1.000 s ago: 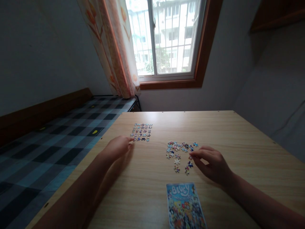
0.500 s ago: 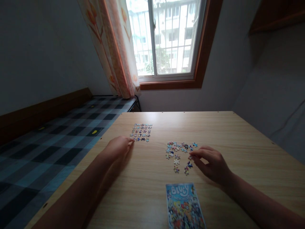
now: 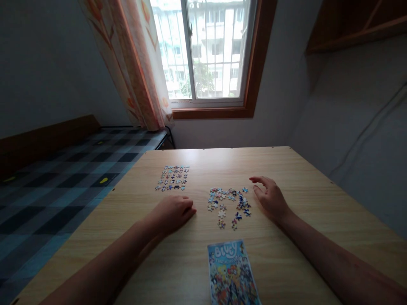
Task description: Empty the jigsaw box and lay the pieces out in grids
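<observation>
My left hand (image 3: 176, 213) is over the near left part of the table, its fingers curled together and no piece showing at the fingertips. Beyond it lie small jigsaw pieces in neat rows (image 3: 172, 178), apart from the hand. To its right spreads a loose cluster of jigsaw pieces (image 3: 221, 214), some pale, some blue. Just right of that cluster is my right hand (image 3: 270, 197), thumb and fingers apart, holding nothing. Several dark blue pieces (image 3: 243, 202) lie closest to it.
A blue illustrated box marked "Bluey" (image 3: 232, 271) lies at the near side of the wooden table (image 3: 305, 228). To the left stands a bed with a checked cover (image 3: 63, 182). A window (image 3: 216, 55) and a curtain (image 3: 127, 63) are behind the table.
My left hand has left the rows and come right and nearer; another piece shows at the near row's left end. My right hand has opened and withdrawn from the cluster's right side. The view has turned right.
</observation>
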`<state>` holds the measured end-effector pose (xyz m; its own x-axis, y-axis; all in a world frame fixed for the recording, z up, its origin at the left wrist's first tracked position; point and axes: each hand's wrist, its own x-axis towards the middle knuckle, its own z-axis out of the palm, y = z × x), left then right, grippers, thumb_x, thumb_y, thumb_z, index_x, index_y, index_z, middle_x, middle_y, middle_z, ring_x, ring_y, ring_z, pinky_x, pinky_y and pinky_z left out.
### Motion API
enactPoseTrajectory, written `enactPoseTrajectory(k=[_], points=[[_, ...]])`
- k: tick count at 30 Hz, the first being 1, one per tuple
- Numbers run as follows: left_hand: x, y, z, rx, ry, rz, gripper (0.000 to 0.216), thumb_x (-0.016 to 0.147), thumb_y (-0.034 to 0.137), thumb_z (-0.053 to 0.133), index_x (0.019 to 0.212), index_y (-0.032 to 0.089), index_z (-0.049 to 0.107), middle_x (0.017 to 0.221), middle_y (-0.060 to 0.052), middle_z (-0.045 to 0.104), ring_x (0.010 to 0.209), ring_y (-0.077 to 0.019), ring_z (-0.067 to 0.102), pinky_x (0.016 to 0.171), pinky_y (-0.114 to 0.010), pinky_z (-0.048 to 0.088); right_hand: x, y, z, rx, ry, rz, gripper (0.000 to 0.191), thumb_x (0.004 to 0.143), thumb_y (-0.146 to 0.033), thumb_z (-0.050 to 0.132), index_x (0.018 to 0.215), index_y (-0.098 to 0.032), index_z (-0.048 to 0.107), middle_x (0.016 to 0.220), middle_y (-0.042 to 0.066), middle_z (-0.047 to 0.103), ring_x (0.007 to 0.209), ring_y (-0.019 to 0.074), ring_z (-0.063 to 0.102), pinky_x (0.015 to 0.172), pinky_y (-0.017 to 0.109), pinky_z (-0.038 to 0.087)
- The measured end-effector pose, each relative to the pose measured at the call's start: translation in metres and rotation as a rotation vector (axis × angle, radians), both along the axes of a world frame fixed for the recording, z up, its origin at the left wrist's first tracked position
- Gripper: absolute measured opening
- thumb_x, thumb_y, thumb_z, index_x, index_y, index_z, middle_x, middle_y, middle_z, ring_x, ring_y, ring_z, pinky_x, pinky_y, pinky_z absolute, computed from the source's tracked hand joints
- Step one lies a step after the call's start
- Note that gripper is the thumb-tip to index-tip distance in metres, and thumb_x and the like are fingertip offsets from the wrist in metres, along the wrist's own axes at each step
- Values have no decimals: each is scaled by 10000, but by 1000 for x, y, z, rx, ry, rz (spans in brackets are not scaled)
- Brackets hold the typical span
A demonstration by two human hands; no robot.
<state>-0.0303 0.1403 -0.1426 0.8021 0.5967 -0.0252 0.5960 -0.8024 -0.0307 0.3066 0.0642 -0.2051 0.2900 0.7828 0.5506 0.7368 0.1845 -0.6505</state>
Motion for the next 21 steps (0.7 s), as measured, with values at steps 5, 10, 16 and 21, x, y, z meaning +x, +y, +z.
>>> enactPoseTrajectory(k=[5, 10, 16, 21], points=[[12, -10, -13, -10, -55, -113, 359, 984, 353, 450, 706, 183, 600, 760, -37, 679, 665, -169, 620, 596, -277, 378, -1, 3, -6, -134, 11, 31, 333, 815, -218, 499, 1070, -187, 711, 1113, 85, 698, 1096, 248, 599, 1019, 432, 438], [18, -13, -19, 7, -121, -105, 337, 959, 334, 480, 677, 184, 589, 728, -27, 675, 642, -159, 606, 567, -271, 331, -1, 5, -7, -205, -21, 55, 353, 824, -211, 455, 1067, -181, 708, 1127, 93, 700, 1098, 247, 608, 1024, 421, 443], [21, -12, -25, 62, -167, 0, 358, 953, 349, 462, 662, 194, 600, 720, -41, 681, 650, -171, 608, 573, -283, 317, 2, 11, -16, -207, -55, 87, 430, 777, -107, 412, 1090, -175, 699, 1147, 89, 701, 1129, 241, 607, 1049, 424, 441], [26, -12, -25, 64, -172, 89, 400, 951, 431, 458, 659, 202, 606, 727, -45, 687, 656, -185, 608, 557, -293, 285, 1, 15, -18, -226, -115, 83, 432, 766, -82, 442, 1094, -179, 706, 1167, 88, 700, 1155, 247, 602, 1080, 436, 428]])
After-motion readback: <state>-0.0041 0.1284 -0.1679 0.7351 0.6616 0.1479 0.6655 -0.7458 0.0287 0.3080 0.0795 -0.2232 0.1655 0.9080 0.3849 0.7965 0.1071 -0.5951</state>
